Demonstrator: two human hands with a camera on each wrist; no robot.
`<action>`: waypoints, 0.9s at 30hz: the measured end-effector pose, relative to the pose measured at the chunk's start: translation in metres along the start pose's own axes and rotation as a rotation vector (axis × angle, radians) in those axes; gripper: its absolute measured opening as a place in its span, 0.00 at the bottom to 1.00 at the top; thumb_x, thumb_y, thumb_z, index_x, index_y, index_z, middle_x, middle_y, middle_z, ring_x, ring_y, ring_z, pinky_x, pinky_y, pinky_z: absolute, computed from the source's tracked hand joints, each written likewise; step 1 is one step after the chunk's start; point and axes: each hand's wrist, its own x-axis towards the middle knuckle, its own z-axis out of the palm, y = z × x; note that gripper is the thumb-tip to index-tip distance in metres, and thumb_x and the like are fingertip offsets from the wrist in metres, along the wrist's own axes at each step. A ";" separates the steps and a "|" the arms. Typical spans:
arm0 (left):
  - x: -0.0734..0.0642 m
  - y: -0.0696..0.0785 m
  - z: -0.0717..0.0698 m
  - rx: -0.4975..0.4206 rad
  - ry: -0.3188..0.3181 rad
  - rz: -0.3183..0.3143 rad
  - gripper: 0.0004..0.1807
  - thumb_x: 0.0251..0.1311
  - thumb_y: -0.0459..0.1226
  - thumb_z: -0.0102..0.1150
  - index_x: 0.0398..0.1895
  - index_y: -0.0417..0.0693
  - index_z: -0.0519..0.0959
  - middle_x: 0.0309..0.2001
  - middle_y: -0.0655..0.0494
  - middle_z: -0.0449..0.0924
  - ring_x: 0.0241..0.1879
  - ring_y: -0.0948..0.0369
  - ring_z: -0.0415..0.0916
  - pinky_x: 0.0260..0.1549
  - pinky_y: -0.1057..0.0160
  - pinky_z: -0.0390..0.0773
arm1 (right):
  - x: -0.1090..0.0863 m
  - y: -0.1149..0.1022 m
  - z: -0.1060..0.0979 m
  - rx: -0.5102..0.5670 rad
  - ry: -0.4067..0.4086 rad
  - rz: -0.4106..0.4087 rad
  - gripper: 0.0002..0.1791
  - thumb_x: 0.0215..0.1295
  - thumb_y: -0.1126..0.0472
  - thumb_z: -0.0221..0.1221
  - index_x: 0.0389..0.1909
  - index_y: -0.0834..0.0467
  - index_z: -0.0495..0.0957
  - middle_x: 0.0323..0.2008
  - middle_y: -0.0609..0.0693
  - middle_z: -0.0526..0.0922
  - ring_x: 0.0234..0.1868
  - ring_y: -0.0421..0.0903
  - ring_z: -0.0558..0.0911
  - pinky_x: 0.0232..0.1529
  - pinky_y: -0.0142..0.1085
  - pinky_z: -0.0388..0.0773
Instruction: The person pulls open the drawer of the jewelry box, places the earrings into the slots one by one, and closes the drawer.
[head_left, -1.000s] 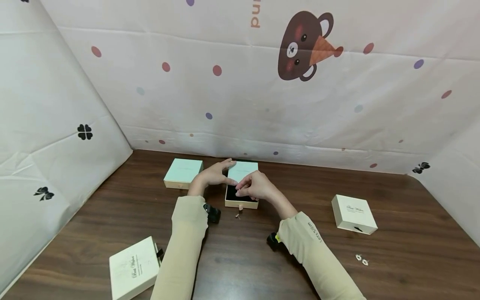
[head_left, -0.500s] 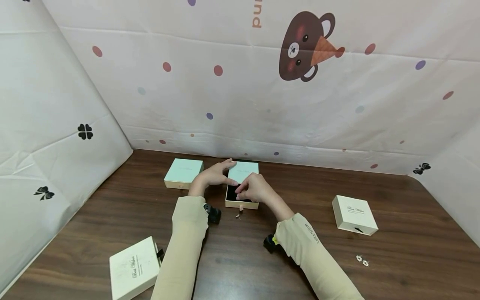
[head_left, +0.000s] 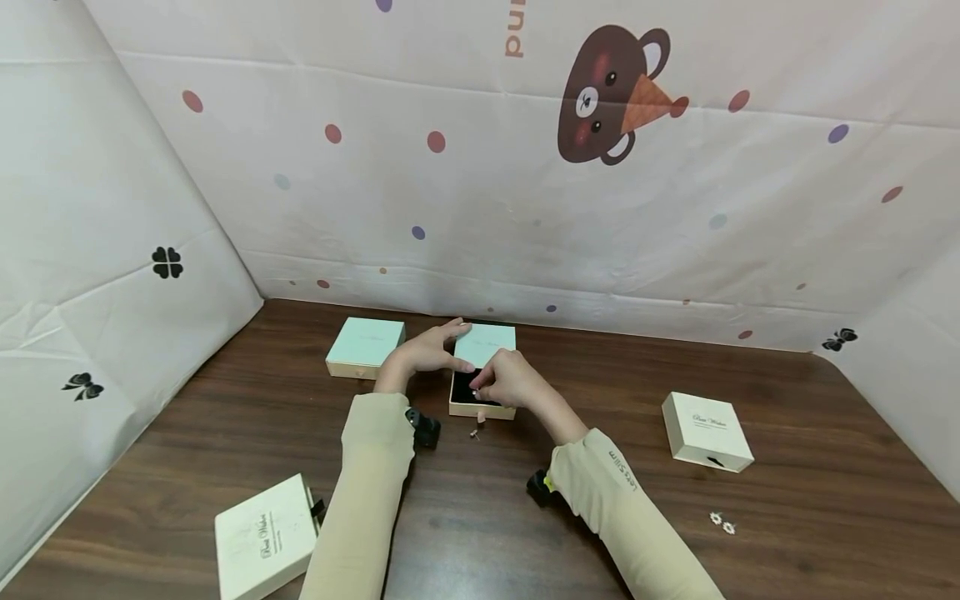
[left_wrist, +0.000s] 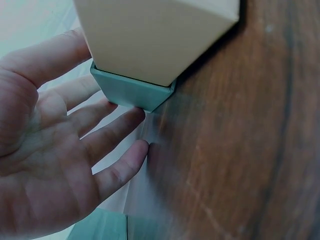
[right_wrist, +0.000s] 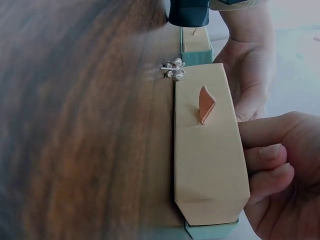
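Note:
A turquoise sliding box [head_left: 485, 339] has its cream drawer [head_left: 483, 410] pulled toward me, showing a black lining [head_left: 466, 386]. My left hand [head_left: 429, 348] steadies the sleeve from the left, fingers loosely extended; in the left wrist view its fingertips [left_wrist: 135, 116] touch the sleeve's turquoise side. Over the lining, my right hand [head_left: 512, 379] pinches a small white bead-like piece [head_left: 475, 393] between thumb and index finger; its kind I cannot tell. Its other fingers [right_wrist: 272, 182] curl beside the drawer. Small silver earrings [right_wrist: 174, 69] lie by the drawer's front, near its pink pull tab [right_wrist: 206, 105].
Another turquoise box [head_left: 366, 343] stands left of the hands. White lettered boxes lie at the near left [head_left: 266, 537] and on the right [head_left: 707, 431]. Two flower earrings [head_left: 722, 522] rest on the brown table [head_left: 840, 467]. A patterned sheet [head_left: 480, 192] hangs behind.
My right hand has shifted slightly over the drawer, its thumb and index finger still together. The left hand stays at the box, and the boxes have not moved.

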 end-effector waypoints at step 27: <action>0.000 0.001 0.002 -0.001 0.007 -0.018 0.42 0.53 0.42 0.63 0.69 0.49 0.54 0.72 0.51 0.41 0.69 0.51 0.40 0.62 0.47 0.52 | -0.027 0.003 -0.015 0.332 -0.051 0.110 0.06 0.54 0.64 0.63 0.33 0.61 0.84 0.07 0.46 0.70 0.07 0.38 0.65 0.12 0.32 0.68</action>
